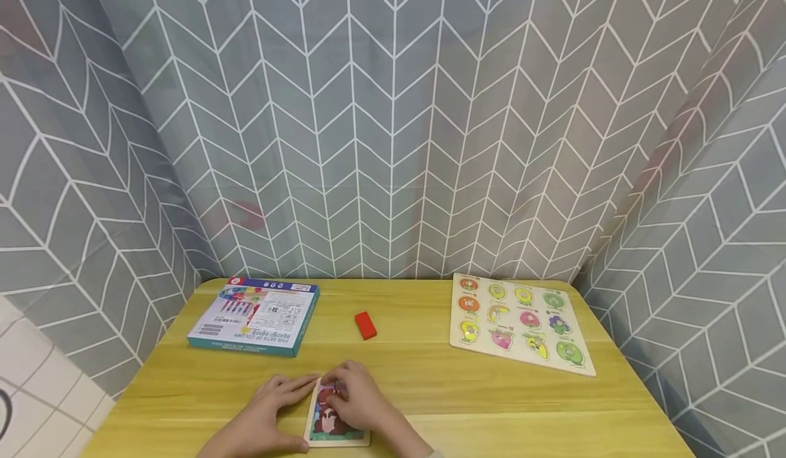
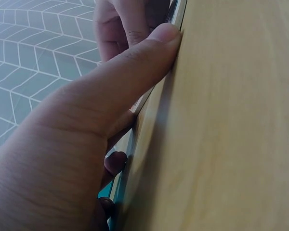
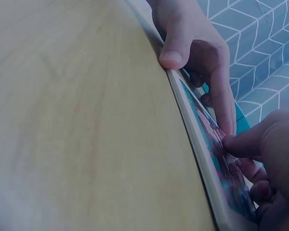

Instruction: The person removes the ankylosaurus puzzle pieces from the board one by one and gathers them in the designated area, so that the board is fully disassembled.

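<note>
A small picture puzzle board point(image 1: 336, 443) with a pale wooden rim and a brown animal picture lies on the table near its front edge. My left hand point(image 1: 260, 413) is at the board's left side, its thumb touching the near corner and its extended index finger touching the far corner. My right hand point(image 1: 362, 400) bends over the picture point(image 3: 220, 159), thumb tip on its surface and fingers curled near the far part. Whether a loose piece is between those fingertips is hidden. In the left wrist view, the left thumb point(image 2: 164, 36) presses against the board's edge.
A flat boxed set point(image 1: 245, 318) lies at the back left of the wooden table point(image 1: 430, 390). A red block point(image 1: 365, 325) lies behind the hands. A fruit puzzle board point(image 1: 518, 321) is at the back right. Patterned curtains point(image 1: 393, 123) surround the table's back and sides.
</note>
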### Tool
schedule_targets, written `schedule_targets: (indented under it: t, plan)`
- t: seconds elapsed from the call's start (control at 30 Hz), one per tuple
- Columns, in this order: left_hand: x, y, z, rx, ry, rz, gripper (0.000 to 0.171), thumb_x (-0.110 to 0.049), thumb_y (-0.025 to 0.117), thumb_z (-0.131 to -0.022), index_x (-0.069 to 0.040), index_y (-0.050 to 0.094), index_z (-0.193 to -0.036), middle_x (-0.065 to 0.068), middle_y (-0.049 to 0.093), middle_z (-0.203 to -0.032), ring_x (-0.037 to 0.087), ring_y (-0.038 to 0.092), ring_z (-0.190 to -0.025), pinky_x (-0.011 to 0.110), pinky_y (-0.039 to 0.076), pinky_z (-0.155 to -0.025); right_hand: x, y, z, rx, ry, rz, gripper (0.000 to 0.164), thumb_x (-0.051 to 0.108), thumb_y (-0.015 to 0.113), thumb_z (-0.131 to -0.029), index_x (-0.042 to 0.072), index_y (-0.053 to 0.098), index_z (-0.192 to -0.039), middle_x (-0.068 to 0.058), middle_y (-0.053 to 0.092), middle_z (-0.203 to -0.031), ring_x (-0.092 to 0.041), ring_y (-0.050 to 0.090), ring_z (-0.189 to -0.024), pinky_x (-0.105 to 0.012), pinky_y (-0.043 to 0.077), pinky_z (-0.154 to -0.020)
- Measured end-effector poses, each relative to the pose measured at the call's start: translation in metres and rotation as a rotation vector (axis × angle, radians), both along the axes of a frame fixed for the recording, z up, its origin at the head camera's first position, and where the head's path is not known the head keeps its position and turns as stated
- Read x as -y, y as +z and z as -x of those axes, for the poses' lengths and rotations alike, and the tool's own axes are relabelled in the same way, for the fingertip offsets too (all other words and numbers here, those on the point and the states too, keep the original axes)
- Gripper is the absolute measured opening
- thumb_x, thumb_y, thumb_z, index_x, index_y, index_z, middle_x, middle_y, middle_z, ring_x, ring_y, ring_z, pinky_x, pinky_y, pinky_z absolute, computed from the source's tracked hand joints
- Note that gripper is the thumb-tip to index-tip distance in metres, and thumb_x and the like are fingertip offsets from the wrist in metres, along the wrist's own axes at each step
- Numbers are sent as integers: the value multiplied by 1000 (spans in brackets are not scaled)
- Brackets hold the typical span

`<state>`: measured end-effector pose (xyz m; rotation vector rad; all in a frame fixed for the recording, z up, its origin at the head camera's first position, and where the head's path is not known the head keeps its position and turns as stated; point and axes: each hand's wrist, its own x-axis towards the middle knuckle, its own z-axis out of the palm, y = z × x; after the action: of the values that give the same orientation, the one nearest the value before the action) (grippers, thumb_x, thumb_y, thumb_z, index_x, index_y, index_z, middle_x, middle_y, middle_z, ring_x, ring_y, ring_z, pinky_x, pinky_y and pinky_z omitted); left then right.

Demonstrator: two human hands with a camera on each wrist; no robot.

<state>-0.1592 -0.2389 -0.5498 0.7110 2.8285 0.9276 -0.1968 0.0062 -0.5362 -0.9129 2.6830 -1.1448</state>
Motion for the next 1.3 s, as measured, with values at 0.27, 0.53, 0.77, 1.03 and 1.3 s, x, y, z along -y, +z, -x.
schedule_targets:
  t: [0.27, 0.53, 0.77, 1.03, 1.3]
  plan:
    - [-1, 2, 1, 4, -6, 0, 97, -75, 80, -76, -34, 52, -159, -8, 52, -160, 4, 40, -113, 35, 45, -93, 0, -3, 0, 15, 4, -36, 25, 16, 75, -99, 13, 76, -124, 6, 63, -116, -7, 55, -112, -31, 49, -103]
    - [0, 0, 1, -16, -10, 0, 96, -75, 80, -77, -34, 52, -159, -8, 52, -160, 3, 40, -113, 35, 44, -92, -1, -2, 1, 26, 1, -37, 23, 17, 76, -98, 16, 77, -122, 8, 61, -113, -6, 54, -109, -30, 50, -100]
    - [0, 1, 1, -11, -17, -15, 96, -73, 82, -76, -33, 52, -159, -8, 53, -160, 3, 40, -111, 35, 44, -91, -1, -3, 0, 38, -16, -22, 25, 18, 78, -98, 19, 77, -122, 9, 62, -113, -3, 55, -108, -30, 51, -100]
    - [1, -2, 3, -11, -20, -23, 98, -73, 83, -75, -34, 51, -159, -8, 53, -159, 2, 40, -110, 34, 44, -91, -2, -2, 1, 59, -17, 3, 24, 17, 80, -96, 19, 78, -121, 9, 61, -110, 0, 54, -100, -29, 52, -93]
    - [2, -6, 3, -38, -24, -30, 100, -72, 84, -73, -31, 52, -159, -6, 54, -159, 1, 43, -113, 35, 45, -93, -3, -5, 1, -15, 18, -34, 23, 22, 74, -102, 13, 76, -123, 6, 63, -113, -2, 58, -106, -27, 53, -96]
